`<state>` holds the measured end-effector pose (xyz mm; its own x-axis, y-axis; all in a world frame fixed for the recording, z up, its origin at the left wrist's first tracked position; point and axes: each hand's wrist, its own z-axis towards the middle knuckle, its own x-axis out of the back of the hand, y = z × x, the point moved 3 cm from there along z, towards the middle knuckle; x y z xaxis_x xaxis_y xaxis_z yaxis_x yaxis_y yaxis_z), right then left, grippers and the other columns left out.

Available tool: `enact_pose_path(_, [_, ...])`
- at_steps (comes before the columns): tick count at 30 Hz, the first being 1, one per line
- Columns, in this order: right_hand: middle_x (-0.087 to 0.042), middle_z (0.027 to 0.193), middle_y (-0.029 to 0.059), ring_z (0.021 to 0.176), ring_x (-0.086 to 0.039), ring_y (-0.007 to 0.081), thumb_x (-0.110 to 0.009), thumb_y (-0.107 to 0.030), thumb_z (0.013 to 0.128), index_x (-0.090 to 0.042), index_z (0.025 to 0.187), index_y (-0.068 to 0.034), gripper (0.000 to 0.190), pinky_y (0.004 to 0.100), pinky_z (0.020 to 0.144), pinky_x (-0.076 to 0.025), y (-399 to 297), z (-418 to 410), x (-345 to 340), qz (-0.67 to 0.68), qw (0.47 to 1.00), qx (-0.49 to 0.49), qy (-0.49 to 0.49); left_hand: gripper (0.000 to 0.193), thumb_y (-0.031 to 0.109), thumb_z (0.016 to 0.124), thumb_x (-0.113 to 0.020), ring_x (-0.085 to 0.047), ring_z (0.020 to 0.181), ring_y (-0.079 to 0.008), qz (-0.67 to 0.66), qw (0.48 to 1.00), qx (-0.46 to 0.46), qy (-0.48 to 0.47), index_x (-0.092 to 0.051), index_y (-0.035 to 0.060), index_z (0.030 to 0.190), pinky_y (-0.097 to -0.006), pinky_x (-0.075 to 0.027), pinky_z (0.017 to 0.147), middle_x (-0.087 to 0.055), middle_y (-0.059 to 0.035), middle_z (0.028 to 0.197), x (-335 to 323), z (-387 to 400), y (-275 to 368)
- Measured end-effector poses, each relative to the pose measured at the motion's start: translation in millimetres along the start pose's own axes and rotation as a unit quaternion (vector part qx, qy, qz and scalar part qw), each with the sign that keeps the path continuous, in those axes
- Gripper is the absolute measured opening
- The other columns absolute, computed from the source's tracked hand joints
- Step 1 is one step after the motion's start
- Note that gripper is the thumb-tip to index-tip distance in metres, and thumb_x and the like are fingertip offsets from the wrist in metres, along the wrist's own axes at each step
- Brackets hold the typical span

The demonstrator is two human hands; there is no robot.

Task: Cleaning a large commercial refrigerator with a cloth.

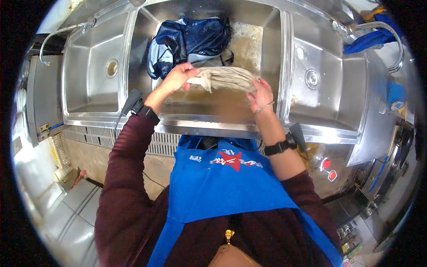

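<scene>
A bunched beige cloth [230, 77] is stretched between my two hands, above the middle basin of a stainless steel sink [203, 106]. My left hand [181, 76] pinches its left end, where the fabric looks knotted or folded. At the other end my right hand [261, 95], with a bracelet at the wrist, grips the cloth. Behind it, dark navy fabric with pale blue parts [206, 36] lies wet and heaped in the basin. Brownish, sudsy water [248, 43] covers part of the basin floor.
Side basins flank the middle one: a left basin [95, 76] and a right basin [317, 96], each with a drain. A curved tap [55, 31] is at the far left, another tap [380, 26] at the right. Blue cloth [370, 41] hangs behind the right tap.
</scene>
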<state>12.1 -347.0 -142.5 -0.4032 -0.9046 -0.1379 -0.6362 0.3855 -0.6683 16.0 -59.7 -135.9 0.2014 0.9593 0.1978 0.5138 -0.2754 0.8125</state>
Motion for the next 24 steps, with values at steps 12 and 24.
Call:
enact_pose_path(12, [-0.034,0.137,0.0136,0.122,-0.035,0.0414,-0.051,-0.037,0.087,-0.03,0.134,-0.013,0.057,0.0669,0.085,-0.035,33.2,9.3,-49.2,-0.027,0.929,-0.264,-0.259,0.023,0.023,0.071,-0.06,-0.061,0.08,-0.0285,0.6,0.783,-0.16,0.037,-0.069,0.0067,0.084,-0.0363,-0.047,0.07,-0.064,-0.0128,0.084,-35.8,53.2,-136.5])
enact_pose_path(24, [-0.054,0.12,0.0122,0.109,-0.052,0.0289,-0.042,-0.036,0.091,-0.051,0.12,-0.006,0.043,0.0506,0.09,-0.042,5.8,20.0,-20.8,0.112,0.912,-0.166,-0.359,0.021,0.026,0.079,-0.048,-0.059,0.075,-0.0388,0.084,0.955,-0.239,0.156,-0.054,0.0074,0.087,-0.0491,-0.044,0.068,-0.06,-0.0212,0.078,-189.3,-32.3,95.5])
